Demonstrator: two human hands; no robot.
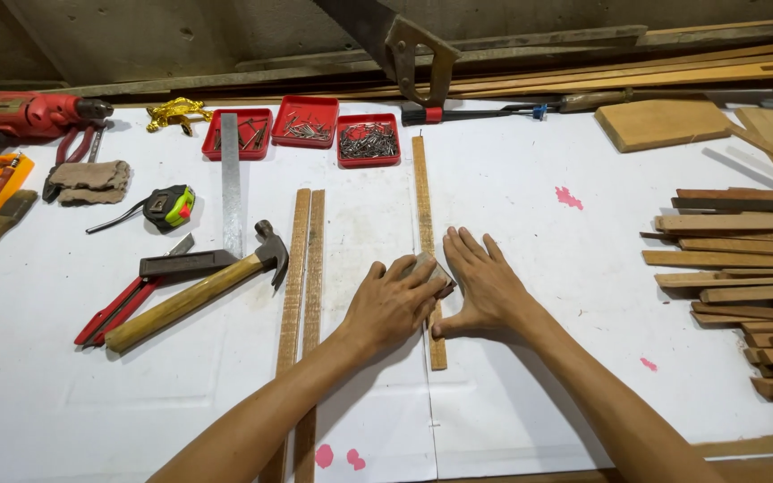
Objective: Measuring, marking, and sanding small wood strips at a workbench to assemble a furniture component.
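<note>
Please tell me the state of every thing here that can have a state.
left hand: gripping a small block
small block: pressed on the strip
wooden strip: lying flat
right hand: flat, steadying the strip
three red trays: open, holding nails and screws
tape measure: retracted

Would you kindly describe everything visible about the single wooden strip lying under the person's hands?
The wooden strip is a long, thin, flat slat of light brown, rough-looking wood. It lies flat on the white table, running from near the red trays toward the person. The left hand presses a small block, apparently for sanding, onto its middle. The right hand rests flat just beside it, its thumb touching the strip. Its near end shows past the hands.
</note>
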